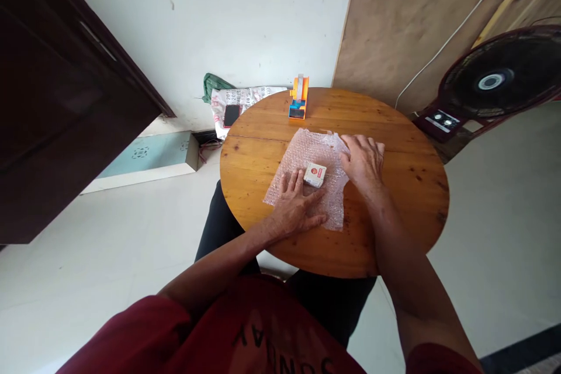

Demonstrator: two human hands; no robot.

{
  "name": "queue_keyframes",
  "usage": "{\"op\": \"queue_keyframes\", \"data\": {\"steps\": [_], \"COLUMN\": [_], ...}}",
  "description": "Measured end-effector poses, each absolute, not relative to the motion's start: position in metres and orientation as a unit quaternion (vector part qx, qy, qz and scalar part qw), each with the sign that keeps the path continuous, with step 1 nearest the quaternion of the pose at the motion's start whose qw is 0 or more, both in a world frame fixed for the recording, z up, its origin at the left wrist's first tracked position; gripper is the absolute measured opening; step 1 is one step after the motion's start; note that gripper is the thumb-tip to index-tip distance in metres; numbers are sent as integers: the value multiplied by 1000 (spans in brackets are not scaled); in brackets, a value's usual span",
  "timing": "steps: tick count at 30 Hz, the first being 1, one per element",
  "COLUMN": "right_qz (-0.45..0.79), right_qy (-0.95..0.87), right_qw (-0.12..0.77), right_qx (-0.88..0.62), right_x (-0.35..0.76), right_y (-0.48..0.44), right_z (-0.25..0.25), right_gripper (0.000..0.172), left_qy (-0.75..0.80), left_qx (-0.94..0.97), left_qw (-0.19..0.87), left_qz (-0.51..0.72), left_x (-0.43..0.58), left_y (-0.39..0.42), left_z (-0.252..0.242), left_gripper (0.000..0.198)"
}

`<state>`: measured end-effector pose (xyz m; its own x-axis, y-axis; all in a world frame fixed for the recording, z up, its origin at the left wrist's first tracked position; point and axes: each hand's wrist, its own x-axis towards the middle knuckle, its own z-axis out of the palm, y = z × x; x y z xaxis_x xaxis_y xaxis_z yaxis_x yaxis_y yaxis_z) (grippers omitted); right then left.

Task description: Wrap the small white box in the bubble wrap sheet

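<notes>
Two hands mid-frame: left hand (295,204), fingers (291,180) splayed flat, apparently pins wrap (307,152) to the table (394,216) beside the box (315,175) lying on it; right hand (363,162) curls its fingers at the wrap's edge, grip unclear.

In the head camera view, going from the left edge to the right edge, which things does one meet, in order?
dark cabinet → phone → left hand → right hand → fan
</notes>
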<state>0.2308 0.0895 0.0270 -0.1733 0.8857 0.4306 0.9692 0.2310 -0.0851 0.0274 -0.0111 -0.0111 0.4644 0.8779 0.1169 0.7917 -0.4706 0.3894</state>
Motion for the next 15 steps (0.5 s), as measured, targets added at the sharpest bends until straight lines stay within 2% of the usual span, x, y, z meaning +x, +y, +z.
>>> {"op": "queue_keyframes", "data": {"steps": [2, 5, 11, 15], "right_qz": [-103, -100, -55, -33], "right_qy": [-721, -691, -674, -676], "right_qw": [222, 249, 309, 423], "right_qx": [-649, -671, -669, -603], "right_x": [233, 239, 255, 252], "right_y": [91, 93, 98, 85], "right_z": [27, 29, 36, 62], "right_gripper": [51, 56, 46, 32], "left_qy": [496, 500, 499, 503], "left_qx": [843, 841, 841, 838], "left_qw": [142, 143, 137, 137], "left_qz": [150, 147, 154, 161], "left_x": [28, 28, 30, 30], "left_y": [-11, -11, -12, -12], "left_z": [-11, -10, -11, -13], "left_gripper": [70, 69, 71, 70]}}
